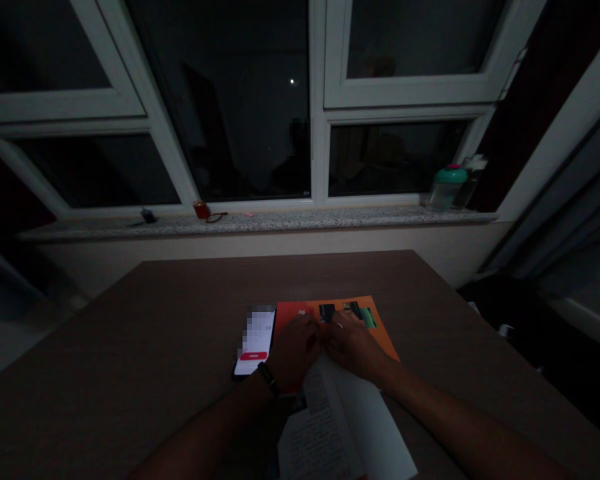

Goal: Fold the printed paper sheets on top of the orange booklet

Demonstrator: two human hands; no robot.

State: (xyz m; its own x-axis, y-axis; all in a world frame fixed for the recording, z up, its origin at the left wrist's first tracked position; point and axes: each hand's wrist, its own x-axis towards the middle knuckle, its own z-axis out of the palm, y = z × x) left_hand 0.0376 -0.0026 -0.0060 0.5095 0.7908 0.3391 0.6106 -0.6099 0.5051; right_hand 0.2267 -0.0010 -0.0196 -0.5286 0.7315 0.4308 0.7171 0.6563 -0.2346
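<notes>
My left hand point(296, 343), with a dark band at the wrist, and my right hand point(353, 343) meet over the table. The fingers of both are bent and closed at the far end of an open notebook point(320, 433), gripping it there; the exact hold is hidden by the fingers and the dim light. Handwriting covers its left page, while the white right side is blank and slightly raised. Under my hands lies a red and orange book point(365, 308) with small pictures on its cover. A phone point(257, 340) with a lit screen rests left of it, beside my left hand.
The brown table point(180, 313) ends before a speckled windowsill point(290, 222). On the sill stand a bottle with a teal lid point(449, 183), a small red jar point(201, 210) and a small dark object point(148, 215). Dark window panes rise behind.
</notes>
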